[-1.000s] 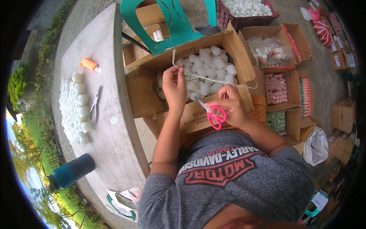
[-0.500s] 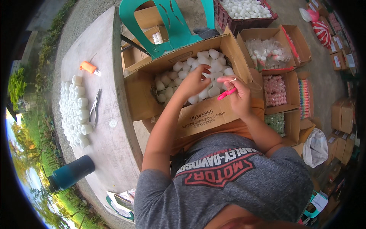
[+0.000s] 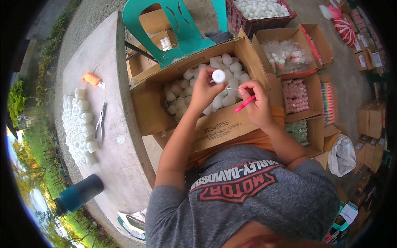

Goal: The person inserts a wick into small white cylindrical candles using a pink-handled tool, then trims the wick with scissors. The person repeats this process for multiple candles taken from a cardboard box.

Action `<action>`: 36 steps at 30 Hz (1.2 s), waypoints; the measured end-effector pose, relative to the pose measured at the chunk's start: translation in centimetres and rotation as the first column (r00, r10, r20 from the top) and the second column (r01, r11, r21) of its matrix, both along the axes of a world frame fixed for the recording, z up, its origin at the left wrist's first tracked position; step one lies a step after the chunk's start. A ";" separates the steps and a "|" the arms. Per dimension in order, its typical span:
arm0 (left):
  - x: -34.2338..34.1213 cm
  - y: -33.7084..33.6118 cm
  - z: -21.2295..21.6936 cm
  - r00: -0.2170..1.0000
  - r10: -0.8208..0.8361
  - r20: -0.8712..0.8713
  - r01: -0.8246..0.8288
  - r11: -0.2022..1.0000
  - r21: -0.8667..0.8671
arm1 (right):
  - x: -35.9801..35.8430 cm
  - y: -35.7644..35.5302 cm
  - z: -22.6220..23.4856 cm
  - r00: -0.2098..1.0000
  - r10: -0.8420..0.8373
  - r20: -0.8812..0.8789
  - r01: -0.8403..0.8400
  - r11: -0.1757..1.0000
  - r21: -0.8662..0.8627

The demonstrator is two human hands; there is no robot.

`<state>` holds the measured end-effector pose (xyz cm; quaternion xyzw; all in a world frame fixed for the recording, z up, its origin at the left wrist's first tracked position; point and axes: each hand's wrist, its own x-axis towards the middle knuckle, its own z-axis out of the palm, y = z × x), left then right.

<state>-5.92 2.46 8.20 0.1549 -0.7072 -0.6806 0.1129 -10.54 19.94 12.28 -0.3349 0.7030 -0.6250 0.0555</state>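
Observation:
Over a lap-held cardboard box [image 3: 215, 132] full of small white plastic pots, my left hand [image 3: 201, 91] pinches one white pot [image 3: 218, 76], its round end turned up toward me. To its right, my right hand [image 3: 258, 103] is closed on a slim tool with a bright pink handle [image 3: 244, 104]. A thin pale tip juts from those fingers toward the left hand, a little below the pot and apart from it. The tool's exact kind cannot be made out. More white pots [image 3: 175, 89] lie loosely heaped beneath both hands.
The table [image 3: 120, 165] at left carries rows of white pots [image 3: 80, 128], pliers [image 3: 100, 120], an orange-handled tool [image 3: 92, 79] and a dark blue bottle [image 3: 80, 193]. Beyond the box stand a green chair [image 3: 173, 29] and a crate [image 3: 264, 25]. Open cartons [image 3: 312, 99] line the right.
My left hand has risen from the heap with a white pot in it. My right hand has turned so the tool's thin tip points left. The view has shifted slightly.

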 end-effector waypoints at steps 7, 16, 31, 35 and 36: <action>9.3 -1.2 2.9 0.957 0.009 -0.292 0.212 0.665 0.716 | 2.5 -2.0 3.8 0.957 0.160 -0.244 -0.163 0.987 0.008; 10.9 -0.4 3.3 0.925 0.153 -0.348 0.137 0.719 0.681 | 4.3 -2.6 5.5 0.869 0.193 -0.455 -0.198 0.979 0.038; 11.0 0.0 3.9 0.932 0.204 -0.300 -0.040 0.880 0.474 | 4.7 -2.0 6.3 0.849 0.156 -0.505 -0.097 0.985 0.141; 11.1 -0.1 4.1 0.932 0.183 -0.313 -0.053 0.923 0.381 | 4.6 -2.0 6.4 0.877 0.164 -0.451 -0.106 0.983 0.150; 11.1 -0.1 4.1 0.931 0.181 -0.319 -0.049 0.923 0.381 | 4.6 -2.0 6.4 0.878 0.171 -0.448 -0.115 0.982 0.151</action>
